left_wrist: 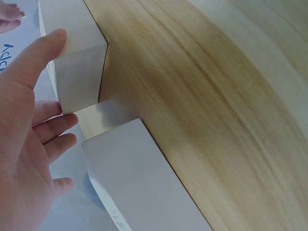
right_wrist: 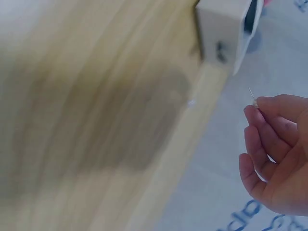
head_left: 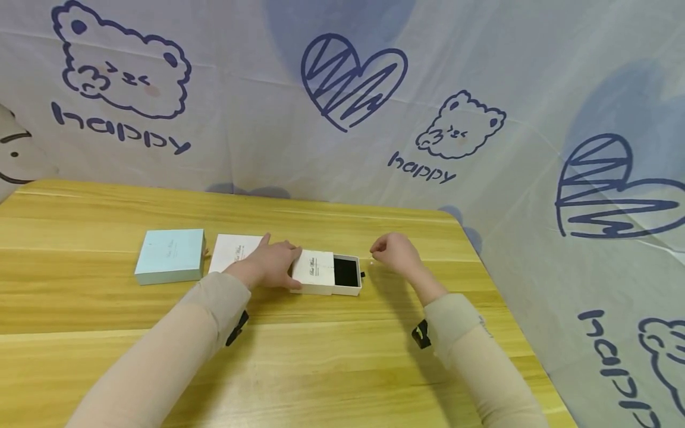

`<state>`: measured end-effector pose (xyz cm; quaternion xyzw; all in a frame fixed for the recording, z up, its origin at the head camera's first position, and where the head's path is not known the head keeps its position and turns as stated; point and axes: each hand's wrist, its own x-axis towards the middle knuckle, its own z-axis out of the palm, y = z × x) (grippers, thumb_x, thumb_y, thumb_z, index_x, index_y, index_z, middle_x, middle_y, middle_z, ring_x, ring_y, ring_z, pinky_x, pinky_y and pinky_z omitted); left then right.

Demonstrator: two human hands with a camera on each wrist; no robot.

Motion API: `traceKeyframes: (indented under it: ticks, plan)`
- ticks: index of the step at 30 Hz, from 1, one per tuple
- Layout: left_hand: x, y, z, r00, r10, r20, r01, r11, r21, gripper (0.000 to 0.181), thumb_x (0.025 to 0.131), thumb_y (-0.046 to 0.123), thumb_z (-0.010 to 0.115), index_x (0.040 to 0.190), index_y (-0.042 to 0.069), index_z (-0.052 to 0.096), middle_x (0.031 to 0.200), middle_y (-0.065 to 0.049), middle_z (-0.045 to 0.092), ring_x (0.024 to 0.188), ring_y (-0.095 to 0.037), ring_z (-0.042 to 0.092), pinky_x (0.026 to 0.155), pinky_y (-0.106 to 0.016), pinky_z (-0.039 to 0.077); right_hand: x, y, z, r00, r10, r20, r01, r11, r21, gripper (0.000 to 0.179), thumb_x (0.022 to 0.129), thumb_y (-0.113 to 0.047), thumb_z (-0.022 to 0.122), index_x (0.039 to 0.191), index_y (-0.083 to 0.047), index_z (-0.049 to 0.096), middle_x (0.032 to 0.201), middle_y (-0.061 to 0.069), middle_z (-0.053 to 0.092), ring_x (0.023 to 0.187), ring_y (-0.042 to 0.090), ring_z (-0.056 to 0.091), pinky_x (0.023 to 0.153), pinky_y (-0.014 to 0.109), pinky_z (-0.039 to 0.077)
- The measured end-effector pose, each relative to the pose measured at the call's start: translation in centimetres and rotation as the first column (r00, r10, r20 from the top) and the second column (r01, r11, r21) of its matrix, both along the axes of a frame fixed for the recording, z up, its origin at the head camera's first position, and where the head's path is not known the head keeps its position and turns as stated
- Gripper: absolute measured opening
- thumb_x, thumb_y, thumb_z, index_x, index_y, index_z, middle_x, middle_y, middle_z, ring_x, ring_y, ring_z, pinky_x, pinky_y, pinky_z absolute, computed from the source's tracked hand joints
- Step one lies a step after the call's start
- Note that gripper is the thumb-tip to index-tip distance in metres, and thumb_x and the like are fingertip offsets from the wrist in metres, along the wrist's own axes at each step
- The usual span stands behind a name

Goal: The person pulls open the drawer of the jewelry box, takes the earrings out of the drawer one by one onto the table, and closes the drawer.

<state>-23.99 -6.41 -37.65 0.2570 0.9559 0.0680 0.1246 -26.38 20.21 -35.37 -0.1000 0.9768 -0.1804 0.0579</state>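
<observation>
My left hand [head_left: 273,263] grips the left end of a white drawer box [head_left: 316,270], with the thumb on its near side and a finger at its far edge. The box's inner drawer [head_left: 348,290] is slid partly out to the right, showing a black lining [head_left: 346,271] and a small black pull tab [head_left: 363,274]. Right of the box, above the table, my right hand [head_left: 396,252] pinches a tiny stud earring [right_wrist: 255,102] between thumb and index finger, its thin pin pointing up in the right wrist view. A tiny clear piece [right_wrist: 191,102] lies on the table below.
A second white box [head_left: 231,248] lies left of the drawer box, partly behind my left hand. Farther left sits a light blue box [head_left: 170,255] with a ribbon tab. Behind the wooden table [head_left: 321,356] hangs a printed cloth [head_left: 257,107].
</observation>
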Motion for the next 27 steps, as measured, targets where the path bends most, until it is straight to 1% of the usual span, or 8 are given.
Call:
traceKeyframes:
  ticks: [4,6,11,16,20,27]
  plan:
    - [0.0,0.0,-0.1,1.000,-0.005,-0.004,0.005,1.000,-0.003,0.084,0.081,0.051,0.066,0.142,0.001,0.037,0.144,-0.017,0.042,0.136,-0.035,0.035,0.113,-0.062,0.010,-0.5,1.5,-1.1,0.998,-0.058,0.032,0.059,0.998,-0.035,0.018,0.089,-0.008,0.059,0.098,0.002,0.071,0.100,0.016,0.069,0.092,0.028,0.064,0.080,0.038,0.053]
    - [-0.1,0.0,-0.1,1.000,-0.006,-0.003,0.006,1.000,-0.004,0.084,0.081,0.051,0.065,0.143,0.001,0.036,0.145,-0.016,0.042,0.136,-0.035,0.035,0.113,-0.062,0.010,-0.7,2.1,-1.6,0.997,-0.074,0.035,0.075,0.997,-0.029,0.017,0.088,-0.007,0.059,0.096,0.001,0.071,0.099,0.017,0.070,0.091,0.028,0.064,0.080,0.038,0.053]
    - [-0.1,0.0,-0.1,1.000,-0.002,0.001,0.002,1.000,-0.005,0.084,0.081,0.051,0.065,0.143,0.001,0.036,0.145,-0.016,0.042,0.137,-0.035,0.035,0.113,-0.062,0.009,-1.1,3.0,-2.7,0.996,-0.088,0.030,0.088,0.996,-0.001,0.017,0.087,-0.007,0.059,0.095,0.001,0.071,0.098,0.016,0.070,0.091,0.028,0.064,0.080,0.038,0.053]
    - [0.0,-0.1,-0.1,1.000,-0.008,0.004,0.008,1.000,0.006,0.084,0.082,0.051,0.065,0.143,0.002,0.035,0.145,-0.016,0.041,0.137,-0.035,0.034,0.113,-0.062,0.009,-1.4,3.3,-3.3,0.992,-0.113,0.061,0.113,0.994,0.015,0.017,0.087,-0.009,0.060,0.097,0.000,0.071,0.101,0.015,0.070,0.090,0.026,0.064,0.081,0.038,0.053]
    - [0.0,-0.1,-0.1,1.000,-0.011,0.010,0.011,1.000,0.018,0.084,0.082,0.050,0.065,0.143,0.002,0.035,0.146,-0.016,0.040,0.137,-0.035,0.034,0.113,-0.062,0.008,-1.6,3.5,-3.8,0.991,-0.121,0.064,0.119,0.992,0.040,0.016,0.087,-0.010,0.061,0.095,-0.003,0.072,0.100,0.013,0.070,0.087,0.024,0.064,0.081,0.038,0.053]
    - [0.1,-0.1,-0.1,1.000,0.000,0.013,-0.001,1.000,0.023,0.084,0.082,0.050,0.066,0.143,0.001,0.035,0.146,-0.016,0.040,0.137,-0.035,0.034,0.113,-0.062,0.008,-1.7,3.4,-4.1,0.990,-0.125,0.069,0.119,0.990,0.082,0.013,0.086,-0.012,0.063,0.093,-0.006,0.073,0.097,0.009,0.071,0.082,0.020,0.063,0.080,0.039,0.052]
